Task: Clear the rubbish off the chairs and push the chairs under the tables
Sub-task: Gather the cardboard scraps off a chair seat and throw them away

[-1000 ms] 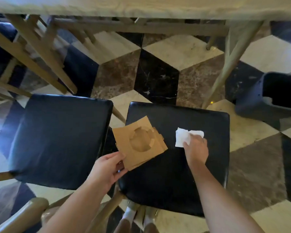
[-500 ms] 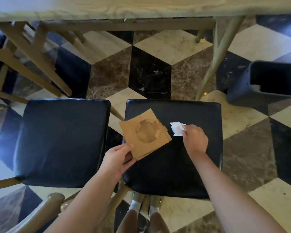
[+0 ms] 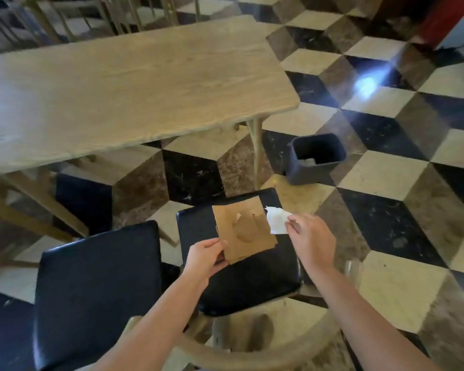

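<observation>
Chairs come first: two black-cushioned seats stand side by side, pulled out from the long wooden table (image 3: 134, 84) that fills the upper left of the view, with checkered floor (image 3: 386, 178) showing between the seats and the table's legs. The left chair (image 3: 97, 290) has a bare cushion, and the right chair (image 3: 241, 279) sits just beside it, its curved wooden backrest (image 3: 252, 357) arcing across the bottom of the view. More wooden chair frames show dimly beyond the far edge of the table. On the floor past the right chair, near the table's corner leg, stands a dark grey bin (image 3: 316, 159), upright, with something pale lying inside it. Above the right chair's cushion the left hand (image 3: 205, 259) grips a brown cardboard piece (image 3: 244, 231) by its lower left corner, thumb on top and fingers curled beneath; the cardboard has a round cut-out flap in its middle. The right hand (image 3: 310, 239) pinches a white crumpled napkin (image 3: 276, 220) between thumb and fingertips, holding it just beside the cardboard's right edge, over the cushion's far right corner. Whether napkin and cardboard touch cannot be told.
</observation>
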Demonstrator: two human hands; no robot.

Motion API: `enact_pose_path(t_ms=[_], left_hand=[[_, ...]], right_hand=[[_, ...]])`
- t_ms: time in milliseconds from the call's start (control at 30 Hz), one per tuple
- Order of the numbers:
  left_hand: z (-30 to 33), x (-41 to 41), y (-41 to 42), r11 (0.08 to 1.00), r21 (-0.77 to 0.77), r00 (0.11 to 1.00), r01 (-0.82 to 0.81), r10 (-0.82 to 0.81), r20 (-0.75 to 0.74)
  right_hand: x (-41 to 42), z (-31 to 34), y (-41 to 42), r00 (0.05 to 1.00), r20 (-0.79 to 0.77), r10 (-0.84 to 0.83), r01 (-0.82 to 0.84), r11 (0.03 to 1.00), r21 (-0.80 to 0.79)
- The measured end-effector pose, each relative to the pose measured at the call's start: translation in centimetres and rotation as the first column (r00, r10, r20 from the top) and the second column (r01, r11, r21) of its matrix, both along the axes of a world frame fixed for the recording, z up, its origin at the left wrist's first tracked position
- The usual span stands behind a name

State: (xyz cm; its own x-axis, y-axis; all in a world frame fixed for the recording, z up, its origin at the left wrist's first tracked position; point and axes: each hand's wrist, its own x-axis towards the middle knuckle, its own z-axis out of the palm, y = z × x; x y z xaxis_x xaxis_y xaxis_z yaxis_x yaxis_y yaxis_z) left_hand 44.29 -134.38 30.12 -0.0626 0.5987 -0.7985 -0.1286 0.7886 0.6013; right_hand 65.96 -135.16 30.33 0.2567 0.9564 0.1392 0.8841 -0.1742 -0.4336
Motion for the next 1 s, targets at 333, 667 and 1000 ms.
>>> enact_pose_path(t_ms=[333,667,1000], left_hand=[[4.1,11.0,-0.8,0.961,0.141,0.97,0.238,-0.241,0.005],[4.5,27.5,-3.5,0.987,0.123,0.986,0.103,-0.117,0.118],[5.0,37.5,0.1,0.989,0.148,0.996,0.028,-0.041,0.085]], right_hand=[[9.0,5.1,-5.9,0.974,-0.011,-0.225,0.225,0.974,0.023],[25.7,6.2,-7.5,0.973,-0.052,-0.226,0.228,0.974,0.02],[35.4,5.4,-1.7,0.979,-0.148,-0.143,0.138,0.989,-0.046]])
